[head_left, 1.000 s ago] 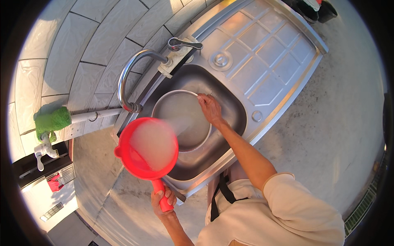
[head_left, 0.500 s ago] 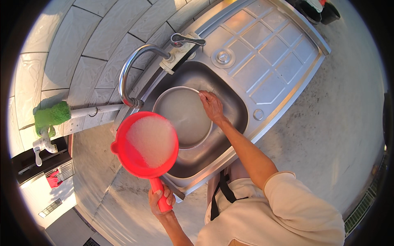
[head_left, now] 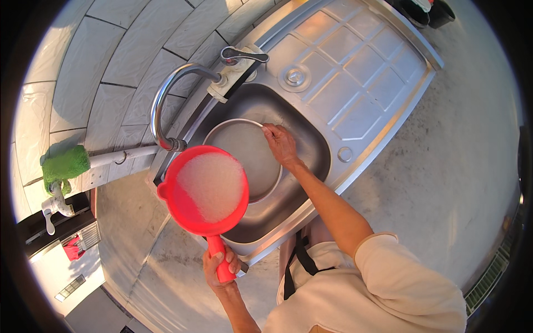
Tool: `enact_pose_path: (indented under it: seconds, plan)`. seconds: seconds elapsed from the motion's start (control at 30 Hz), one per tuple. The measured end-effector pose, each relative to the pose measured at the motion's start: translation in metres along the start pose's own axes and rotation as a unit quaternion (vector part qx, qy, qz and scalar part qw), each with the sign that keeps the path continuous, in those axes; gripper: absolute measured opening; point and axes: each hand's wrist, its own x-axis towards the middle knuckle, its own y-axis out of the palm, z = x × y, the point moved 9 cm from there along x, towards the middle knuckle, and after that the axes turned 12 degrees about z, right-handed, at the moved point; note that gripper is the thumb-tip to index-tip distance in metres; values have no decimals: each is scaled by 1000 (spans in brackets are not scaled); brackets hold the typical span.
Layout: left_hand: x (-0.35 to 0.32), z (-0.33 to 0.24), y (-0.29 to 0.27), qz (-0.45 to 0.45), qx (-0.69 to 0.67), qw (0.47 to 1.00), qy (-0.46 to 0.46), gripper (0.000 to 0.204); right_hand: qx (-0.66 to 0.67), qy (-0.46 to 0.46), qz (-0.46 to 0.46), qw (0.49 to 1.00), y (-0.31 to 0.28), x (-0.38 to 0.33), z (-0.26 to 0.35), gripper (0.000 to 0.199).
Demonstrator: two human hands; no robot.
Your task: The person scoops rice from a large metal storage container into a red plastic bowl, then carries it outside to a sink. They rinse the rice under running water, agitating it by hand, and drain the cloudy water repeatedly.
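My left hand (head_left: 222, 267) is wrapped round the handle of a red plastic dipper (head_left: 186, 208). White, grainy-looking contents (head_left: 214, 183), perhaps rice, lie in the dipper, which is held above the sink's left corner and covers part of a round pot's near-left side. The pot (head_left: 279, 178) sits in the steel sink basin (head_left: 302, 186) and holds cloudy greyish water (head_left: 247, 150). With fingers bent over the pot's right rim, my right hand (head_left: 281, 145) grips its edge.
A curved chrome faucet (head_left: 158, 111) with a lever rises behind the basin. To the right extends the ribbed steel drainboard (head_left: 355, 72). A green cloth (head_left: 65, 164) hangs on a wall pipe near a white tap (head_left: 57, 208). Dark buckets (head_left: 438, 14) stand far right.
The red dipper has shifted right, further over the pot, in my left hand. My right hand keeps its grip on the pot's rim. The whole view has shifted slightly.
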Motion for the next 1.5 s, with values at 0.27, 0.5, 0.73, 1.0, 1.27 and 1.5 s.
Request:
enact_pose_path:
  seconds: [0.27, 0.5, 0.73, 1.0, 1.27, 1.5]
  plan:
    - [26, 22, -5, -10, -33, 998, -45, 33, 14, -41, -1, 999, -3, -2, 3, 34]
    - [50, 32, -6, 0, -13, 997, -74, 30, 17, -85, 6, 996, -9, -9, 7, 32]
    - [61, 34, -5, -16, 6, 996, -87, 21, 16, -43, 2, 999, -4, -2, 6, 32]
    - [65, 41, 10, -50, -19, 992, -111, 18, 15, -58, -3, 998, -7, -7, 3, 32]
    - [75, 60, 8, -46, 4, 988, -148, 20, 15, -32, -2, 999, 1, 0, 6, 34]
    - [84, 74, 5, -7, -24, 986, -166, 16, 14, -94, 3, 995, -10, -9, 8, 34]
